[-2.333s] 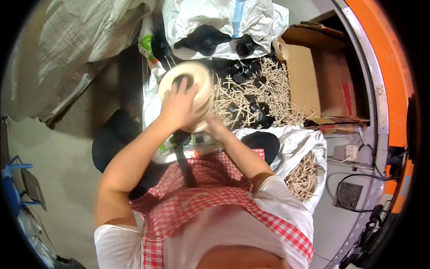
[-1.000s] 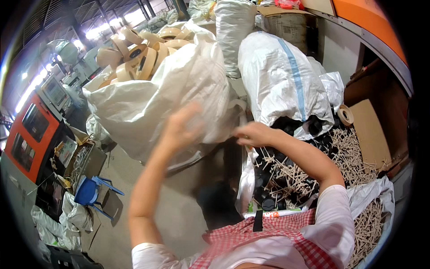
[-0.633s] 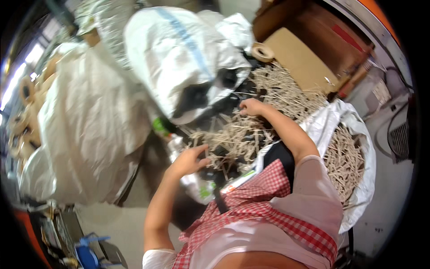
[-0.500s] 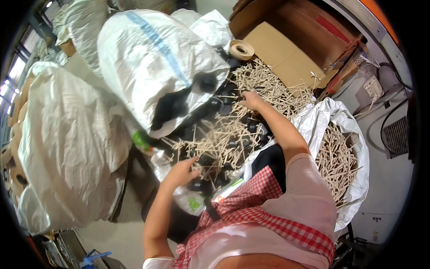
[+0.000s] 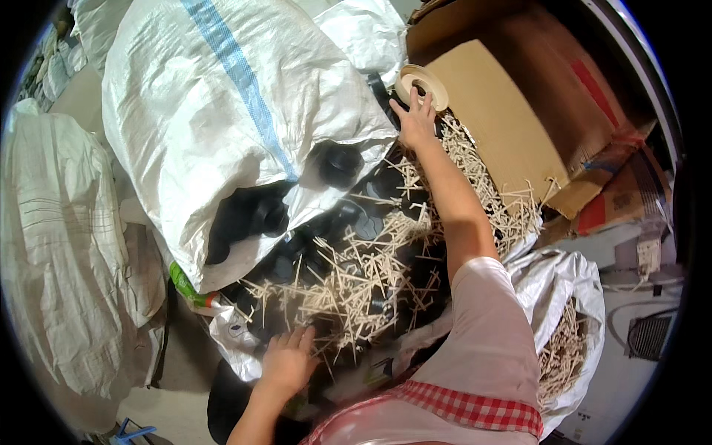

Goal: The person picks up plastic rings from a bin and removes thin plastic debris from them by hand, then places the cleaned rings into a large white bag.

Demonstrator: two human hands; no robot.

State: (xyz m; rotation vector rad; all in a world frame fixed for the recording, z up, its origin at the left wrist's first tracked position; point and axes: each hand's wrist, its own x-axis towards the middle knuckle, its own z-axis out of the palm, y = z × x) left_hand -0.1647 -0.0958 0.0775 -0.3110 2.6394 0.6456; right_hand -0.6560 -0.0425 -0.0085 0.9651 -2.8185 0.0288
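Observation:
My right hand [image 5: 417, 126] reaches far out with its fingers spread, the tips at a beige ring-shaped roll [image 5: 437, 83] that looks like tape. I see no grip on it. Lower left, my left hand [image 5: 288, 365] lies at the near edge of a heap of pale, thin T-shaped pieces [image 5: 363, 289]; its fingers are stretched out and slightly blurred. Black round parts [image 5: 368, 225] lie among and under the pale pieces. More black parts [image 5: 337, 163] show at the mouth of a large white woven sack [image 5: 185, 111] with a blue stripe.
An open cardboard box [image 5: 497, 111] stands at the far right, its flap beside the pale pieces. Near my right side is a white sack [image 5: 586, 274] holding similar pale pieces [image 5: 565, 348]. Another large white sack [image 5: 67, 259] stands at the left.
My right hand has left the pale pieces, moved farther out to the roll and spread its fingers. My left hand remains at the near edge of the heap. The view has shifted.

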